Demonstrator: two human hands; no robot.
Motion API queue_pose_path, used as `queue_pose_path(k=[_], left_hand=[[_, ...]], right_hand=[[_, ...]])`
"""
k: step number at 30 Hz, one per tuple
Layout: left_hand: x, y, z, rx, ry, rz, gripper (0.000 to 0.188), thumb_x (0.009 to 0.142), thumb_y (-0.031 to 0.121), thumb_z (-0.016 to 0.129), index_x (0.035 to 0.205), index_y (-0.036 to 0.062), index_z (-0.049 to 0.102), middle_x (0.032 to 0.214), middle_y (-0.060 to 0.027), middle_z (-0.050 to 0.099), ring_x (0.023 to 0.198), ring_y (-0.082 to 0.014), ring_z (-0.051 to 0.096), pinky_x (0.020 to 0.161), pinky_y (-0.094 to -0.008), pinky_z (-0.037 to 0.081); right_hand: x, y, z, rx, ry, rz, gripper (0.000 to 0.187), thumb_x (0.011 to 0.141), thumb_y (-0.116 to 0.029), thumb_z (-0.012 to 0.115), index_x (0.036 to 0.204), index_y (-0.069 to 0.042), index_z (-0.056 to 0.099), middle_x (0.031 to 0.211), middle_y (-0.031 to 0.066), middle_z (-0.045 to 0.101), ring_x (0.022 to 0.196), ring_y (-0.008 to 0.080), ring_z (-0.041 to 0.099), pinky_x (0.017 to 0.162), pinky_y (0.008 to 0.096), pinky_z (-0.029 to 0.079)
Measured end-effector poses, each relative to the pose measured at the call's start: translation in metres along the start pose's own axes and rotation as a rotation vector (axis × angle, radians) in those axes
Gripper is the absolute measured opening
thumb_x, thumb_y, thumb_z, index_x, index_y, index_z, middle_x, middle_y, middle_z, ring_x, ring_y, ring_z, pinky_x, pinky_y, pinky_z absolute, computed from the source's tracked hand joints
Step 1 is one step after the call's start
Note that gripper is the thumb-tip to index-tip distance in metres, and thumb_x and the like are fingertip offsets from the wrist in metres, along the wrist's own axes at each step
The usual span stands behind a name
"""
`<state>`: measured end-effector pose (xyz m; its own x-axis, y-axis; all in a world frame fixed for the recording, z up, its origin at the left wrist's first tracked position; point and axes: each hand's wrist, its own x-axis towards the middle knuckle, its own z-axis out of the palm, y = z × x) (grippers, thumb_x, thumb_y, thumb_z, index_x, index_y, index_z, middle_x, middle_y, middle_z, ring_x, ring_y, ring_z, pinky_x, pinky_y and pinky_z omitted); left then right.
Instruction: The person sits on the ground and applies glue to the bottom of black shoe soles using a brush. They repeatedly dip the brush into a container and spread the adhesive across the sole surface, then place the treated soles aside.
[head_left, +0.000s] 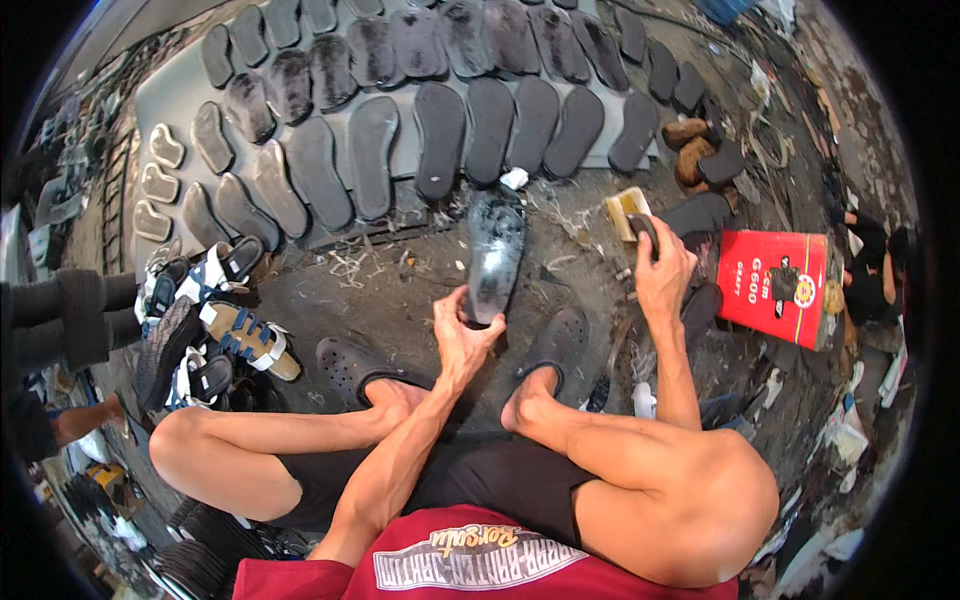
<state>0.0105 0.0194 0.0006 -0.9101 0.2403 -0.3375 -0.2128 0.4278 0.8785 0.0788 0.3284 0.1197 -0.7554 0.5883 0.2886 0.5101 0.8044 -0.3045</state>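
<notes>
My left hand (463, 338) grips the near end of a dark shoe sole (494, 250), fingers and thumb closed on its edges. The sole's upper face is glossy and looks wet. To the right, my right hand (665, 272) pinches a small dark pad (642, 232). Right beside that pad lies a small pale container (613, 214) with yellowish stuff inside. Rows of dark soles (440, 140) are laid out on a grey sheet (408, 105) beyond my hands; several look shiny or smeared on top.
A red tin (768, 320) stands to the right of my right hand. Strapped sandals (255, 340) are heaped at the left. My feet in dark clogs (345, 365) flank the held sole. Brown shoe-shaped pieces (692, 160) lie at the far right. Another person (872, 265) is at the right edge.
</notes>
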Motion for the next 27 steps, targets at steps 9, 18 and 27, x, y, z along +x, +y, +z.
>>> queue_pose_path(k=[9, 18, 27], left_hand=[[0.018, 0.13, -0.09, -1.253, -0.304, -0.72, 0.029, 0.092, 0.031, 0.089, 0.106, 0.0104, 0.073, 0.102, -0.0012, 0.075, 0.081, -0.0118, 0.061, 0.072, -0.0275, 0.049], [0.219, 0.18, -0.255, -1.27, 0.129, -0.138, 0.06, 0.085, 0.042, 0.09, 0.117, -0.003, 0.069, 0.098, -0.0113, 0.073, 0.084, -0.0206, 0.067, 0.073, -0.0322, 0.057], [0.454, 0.155, -0.356, -0.457, 0.534, 0.108, 0.07, 0.077, 0.052, 0.096, 0.118, -0.0002, 0.077, 0.113, -0.0129, 0.078, 0.106, -0.0265, 0.073, 0.093, -0.0389, 0.059]], right_hand=[[-0.014, 0.057, 0.019, 0.057, 0.085, 0.113, 0.034, 0.107, -0.017, 0.069, 0.132, 0.004, 0.072, 0.125, 0.023, 0.069, 0.114, 0.0435, 0.07, 0.099, 0.0509, 0.055], [-0.015, 0.058, 0.022, 0.028, 0.077, 0.174, 0.034, 0.107, -0.014, 0.067, 0.134, 0.006, 0.069, 0.124, 0.0235, 0.069, 0.115, 0.0442, 0.068, 0.1, 0.0503, 0.053], [-0.03, 0.082, -0.008, -0.102, 0.077, 0.264, 0.035, 0.106, -0.013, 0.067, 0.133, 0.008, 0.067, 0.125, 0.0258, 0.068, 0.118, 0.0458, 0.066, 0.103, 0.0515, 0.051]])
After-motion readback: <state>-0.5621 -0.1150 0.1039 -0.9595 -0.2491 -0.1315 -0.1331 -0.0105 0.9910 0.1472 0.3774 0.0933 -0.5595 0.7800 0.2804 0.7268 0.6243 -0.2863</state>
